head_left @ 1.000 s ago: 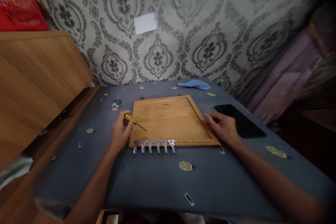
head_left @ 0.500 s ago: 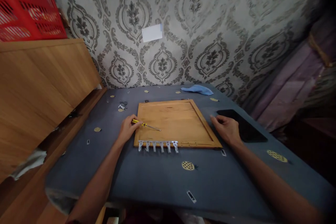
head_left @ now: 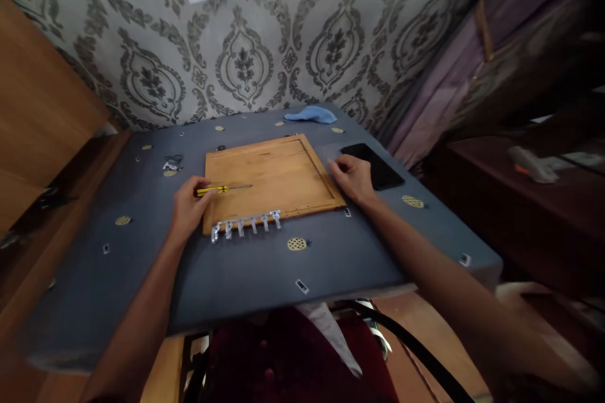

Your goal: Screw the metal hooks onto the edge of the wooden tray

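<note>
My left hand (head_left: 188, 206) is closed around the yellow handle of a screwdriver (head_left: 222, 189), whose thin shaft points right over a framed wooden board (head_left: 265, 176). Along the board's near edge runs a metal hook rail (head_left: 246, 221) with several hooks hanging over the side. My right hand (head_left: 352, 176) rests by the board's right edge with its fingers curled together. Whether anything small sits in those fingers is hidden from me.
The board lies on a table with a grey-blue cloth (head_left: 227, 289). A black flat tablet-like thing (head_left: 378, 167) is beyond my right hand, a blue cloth (head_left: 312, 114) at the back. Small metal pieces (head_left: 172, 162) lie at left, near a wooden cabinet (head_left: 42, 107).
The view has swung right and down, so the scene sits further left and higher. The screwdriver has turned to lie nearly level. Both hands keep about the same places by the board.
</note>
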A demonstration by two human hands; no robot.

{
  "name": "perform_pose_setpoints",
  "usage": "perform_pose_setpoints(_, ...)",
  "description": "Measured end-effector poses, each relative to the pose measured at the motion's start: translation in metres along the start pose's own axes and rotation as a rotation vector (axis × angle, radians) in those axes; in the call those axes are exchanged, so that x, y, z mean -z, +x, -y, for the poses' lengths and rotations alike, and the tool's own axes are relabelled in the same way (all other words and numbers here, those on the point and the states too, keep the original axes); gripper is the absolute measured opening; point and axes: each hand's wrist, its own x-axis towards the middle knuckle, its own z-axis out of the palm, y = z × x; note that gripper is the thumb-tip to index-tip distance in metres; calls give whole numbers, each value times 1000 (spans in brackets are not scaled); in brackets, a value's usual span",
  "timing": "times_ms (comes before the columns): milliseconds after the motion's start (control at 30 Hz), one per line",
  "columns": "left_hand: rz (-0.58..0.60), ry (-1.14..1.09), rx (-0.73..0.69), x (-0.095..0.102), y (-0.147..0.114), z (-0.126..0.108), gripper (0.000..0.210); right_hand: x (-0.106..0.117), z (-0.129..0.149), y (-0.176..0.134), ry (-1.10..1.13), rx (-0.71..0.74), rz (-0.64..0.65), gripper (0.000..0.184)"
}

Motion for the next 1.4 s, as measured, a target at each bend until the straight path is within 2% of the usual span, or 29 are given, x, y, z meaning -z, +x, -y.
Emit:
perform_pose_setpoints(67,-66,-46,-21,-1,1,-9,23,4,15,-2,35,56,5,36)
perform_pose_setpoints(167,-109,-70,-92,-3,5,-33,21,4,49,-7,117,170,104,32)
perform_pose_setpoints(267,-84,-49,-201,-6,8,-69,16,-3,89,-14,218,291,253,31)
perform_pose_setpoints(333,-55,-31,-287,-10,9,-94,13,-8,112,-16,326,422,365,34)
perform_pose_setpoints(400,-26,26,-467,-15,9,-115,8,-12,127,-18,361,481,394,33)
perform_pose_setpoints(500,-2,9,-574,-25,8,-130,5,-14,134,-17,367,516,414,20)
perform_pose_setpoints(567,27,-100,-510,-31,7,-129,16,-13,131,-17,394,499,401,19)
perform_pose_setpoints(667,138,-242,-350,-37,4,-116,48,-8,122,-16,471,387,317,23)
perform_pose_setpoints(800,430,-7,-320,-42,-8,-95,69,-3,117,-14,653,170,164,31)
perform_pose_setpoints(900,531,177,-393,-45,-19,-87,73,-7,117,-18,751,68,40,33)
perform_pose_setpoints(967,495,256,-464,-46,-27,-90,67,-12,117,-25,782,19,-23,33)
perform_pose_setpoints(1033,424,324,-571,-48,-37,-100,50,-17,117,-33,789,-29,-31,33)
perform_pose_setpoints(1133,388,351,-831,-57,-58,-122,27,-22,116,-42,806,-54,3,30)
perform_pose_setpoints(1167,416,320,-910,-62,-65,-130,22,-23,115,-43,817,-54,10,30)
perform_pose_setpoints(1267,623,264,-1069,-81,-82,-144,6,-24,114,-46,820,-66,27,29)
perform_pose_setpoints(1300,694,256,-1089,-88,-84,-145,7,-25,114,-46,813,-71,35,29)
perform_pose_setpoints(1400,778,238,-1102,-105,-79,-140,6,-26,112,-47,810,-76,60,30)
